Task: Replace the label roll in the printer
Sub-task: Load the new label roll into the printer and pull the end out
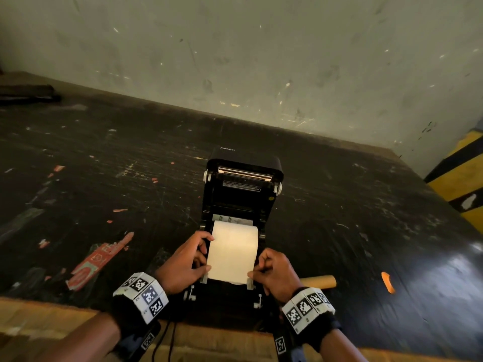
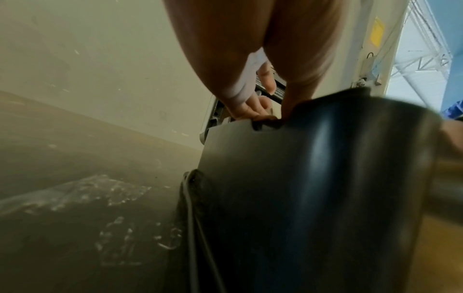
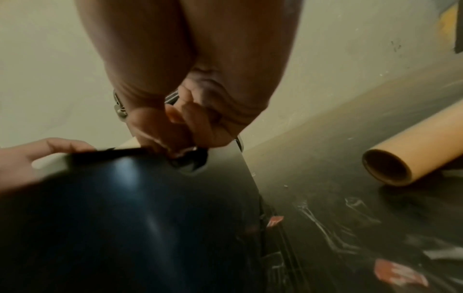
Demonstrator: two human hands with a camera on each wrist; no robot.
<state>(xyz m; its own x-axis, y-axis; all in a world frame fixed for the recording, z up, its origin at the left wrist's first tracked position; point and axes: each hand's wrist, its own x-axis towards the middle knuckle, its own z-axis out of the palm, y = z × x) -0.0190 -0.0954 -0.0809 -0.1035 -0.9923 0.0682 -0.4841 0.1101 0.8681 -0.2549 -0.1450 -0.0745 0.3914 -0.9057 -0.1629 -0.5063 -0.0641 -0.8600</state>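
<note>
The black printer (image 1: pixel 243 184) stands on the dark table with its lid tipped up and back. A white label roll (image 1: pixel 232 252) lies in its open bay. My left hand (image 1: pixel 202 253) grips the roll's left end between thumb and fingers. At the roll's right near corner, my right hand (image 1: pixel 257 267) is curled with its thumb against the roll. The left wrist view shows my fingers (image 2: pixel 250 107) reaching over the printer's black shell (image 2: pixel 313 188). In the right wrist view curled fingers (image 3: pixel 190 126) sit at the shell's top edge (image 3: pixel 125 218), and a strip of the roll (image 3: pixel 52 162) shows.
An empty cardboard core (image 1: pixel 320 281), also seen as a cardboard core (image 3: pixel 411 156), lies just right of the printer. Torn red labels (image 1: pixel 96 262) and an orange scrap (image 1: pixel 388 282) dot the table. A wall (image 1: pixel 261 61) is behind, a yellow-black post (image 1: pixel 462 184) at right. A cable (image 1: pixel 167 340) hangs over the front edge.
</note>
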